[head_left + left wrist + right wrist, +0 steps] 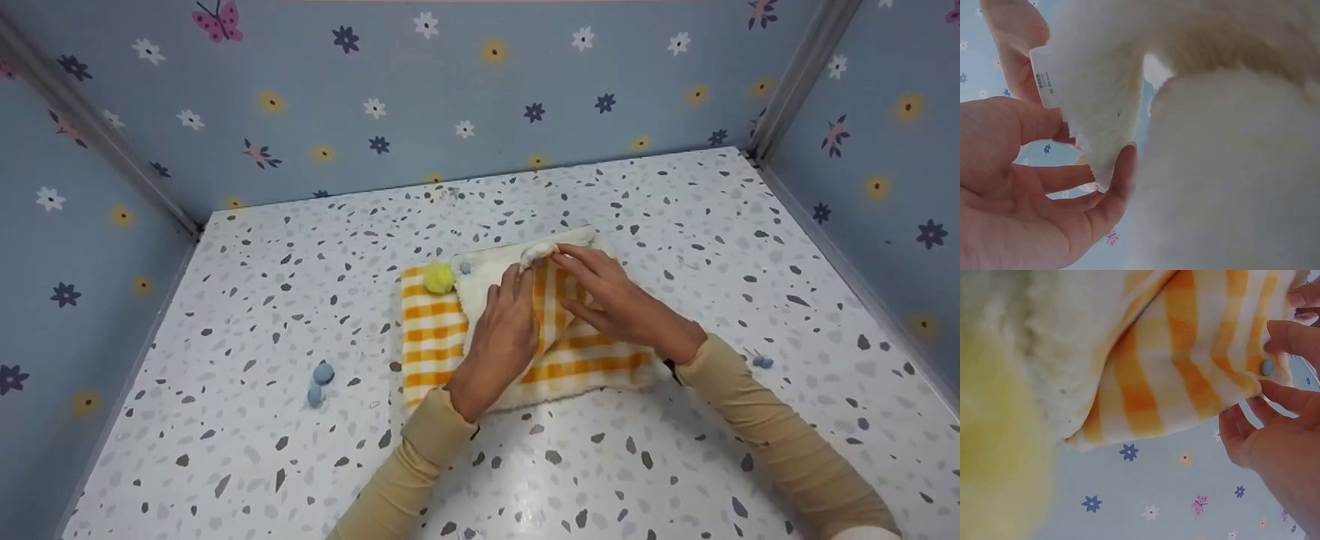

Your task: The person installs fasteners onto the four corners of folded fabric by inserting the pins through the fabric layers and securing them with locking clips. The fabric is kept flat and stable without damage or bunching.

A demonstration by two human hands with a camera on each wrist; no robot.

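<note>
A checked orange-and-white cloth (431,326) with a fluffy white side lies partly folded on the speckled surface. My left hand (501,334) is over its middle, and in the left wrist view its fingers pinch a pointed white corner (1103,124) bearing a printed label (1044,79). From the right, my right hand (611,296) pinches the raised edge near the left fingertips. A small blue-grey bead (1266,367) shows on the checked side by the right fingers. Near the cloth's upper left is a fuzzy yellow pom-pom (439,278).
Small blue-grey balls (319,382) lie on the surface to the left, and a small bluish piece (761,361) is to the right. Flowered blue panels (450,82) stand along the back and both sides.
</note>
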